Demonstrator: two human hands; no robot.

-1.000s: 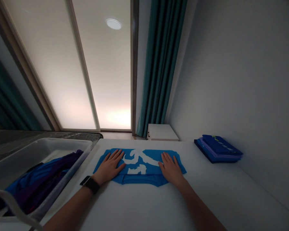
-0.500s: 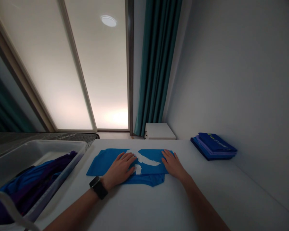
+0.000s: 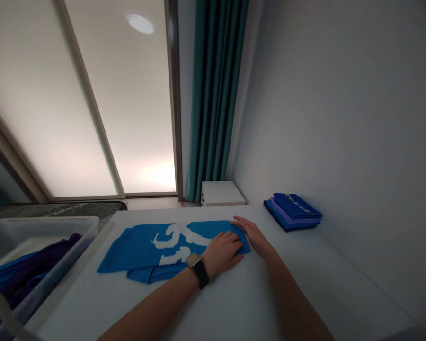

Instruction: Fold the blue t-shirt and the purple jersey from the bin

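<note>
A blue T-shirt (image 3: 138, 248) with a white brush-style print lies folded lengthwise on the white table (image 3: 230, 303). A sleeve or lower flap sticks out along its near edge. My left hand (image 3: 223, 250), with a black-banded watch (image 3: 198, 270) on the wrist, rests palm down on the shirt's right part, its fingers slightly bent and apart. At the far right corner of the shirt is my right hand (image 3: 252, 235), fingers stretched out over the cloth's edge. Part of the print is covered by the left hand.
A stack of folded clothes (image 3: 293, 211), blue and purple, sits by the wall at the right. To the left stands a clear plastic bin (image 3: 88, 232) holding crumpled garments (image 3: 46, 260). Beyond the table are a white cabinet (image 3: 222, 193) and a teal curtain (image 3: 216, 104).
My left hand has slid rightward across the shirt toward my right hand, uncovering more of the print. My right hand stays at the right end, turned slightly. The view has shifted right.
</note>
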